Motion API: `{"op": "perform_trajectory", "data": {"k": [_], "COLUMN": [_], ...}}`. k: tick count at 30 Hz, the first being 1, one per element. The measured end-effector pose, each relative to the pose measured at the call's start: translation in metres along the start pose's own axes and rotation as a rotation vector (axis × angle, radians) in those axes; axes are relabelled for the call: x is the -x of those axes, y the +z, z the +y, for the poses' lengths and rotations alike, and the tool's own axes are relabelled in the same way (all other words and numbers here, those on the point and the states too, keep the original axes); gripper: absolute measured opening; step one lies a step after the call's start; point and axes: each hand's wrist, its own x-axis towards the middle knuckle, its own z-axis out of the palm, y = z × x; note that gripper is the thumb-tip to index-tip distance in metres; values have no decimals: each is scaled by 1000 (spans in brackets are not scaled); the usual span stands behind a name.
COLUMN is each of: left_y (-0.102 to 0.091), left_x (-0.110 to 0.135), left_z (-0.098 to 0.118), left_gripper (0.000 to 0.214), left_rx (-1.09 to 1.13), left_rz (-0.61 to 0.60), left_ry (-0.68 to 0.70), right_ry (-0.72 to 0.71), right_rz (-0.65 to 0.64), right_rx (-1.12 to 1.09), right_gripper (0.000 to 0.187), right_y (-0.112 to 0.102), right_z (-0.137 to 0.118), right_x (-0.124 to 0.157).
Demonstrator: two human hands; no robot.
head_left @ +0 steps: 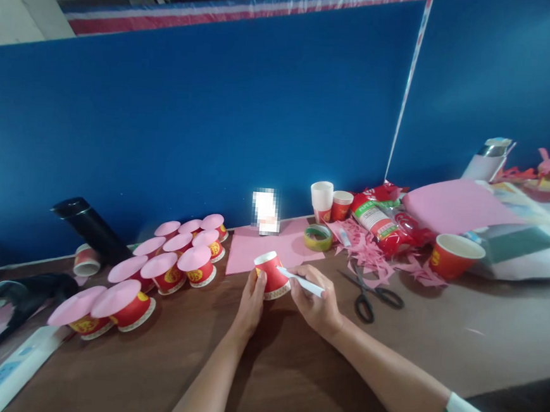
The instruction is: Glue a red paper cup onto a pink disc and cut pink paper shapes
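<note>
A red paper cup (273, 276) stands upside down, its wide patterned rim toward the table and its pale base up. Around its left side, my left hand (252, 298) is closed with the thumb toward me. A slim white pen (307, 286) is gripped in my right hand (319, 305), its tip at the cup's upper right side; whether it touches is too small to tell. To the left stand several upturned red cups (167, 274), each topped with a pink paper disc (156, 264). Behind the held cup lie pink paper sheets (243, 248).
Black-handled scissors (367, 296) lie right of my right hand, with a roll of tape (317, 237) and pink paper scraps (371, 251) behind. Upright at the right is a red cup (455, 258). A black bottle (92, 226) leans at the left by a power strip (14, 369).
</note>
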Motion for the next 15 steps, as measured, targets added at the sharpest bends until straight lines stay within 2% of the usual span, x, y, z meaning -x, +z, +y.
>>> {"op": "perform_trajectory", "data": {"k": [6,11,15], "left_y": [0,1,2], "left_x": [-1,0,0], "left_z": [-6,-7,-5], "left_gripper": [40,42,42], "left_rx": [21,58,40], "left_rz": [-23,7,15], "left_ry": [-2,-51,-25], "right_ry": [2,-3,4], "right_rz": [-20,-12,-24], "right_rx": [3,-9,-16], "right_gripper": [12,12,12], "right_y": [-1,-2,-1], "right_z": [-1,-2,-1], "right_x": [0,-1,0]}}
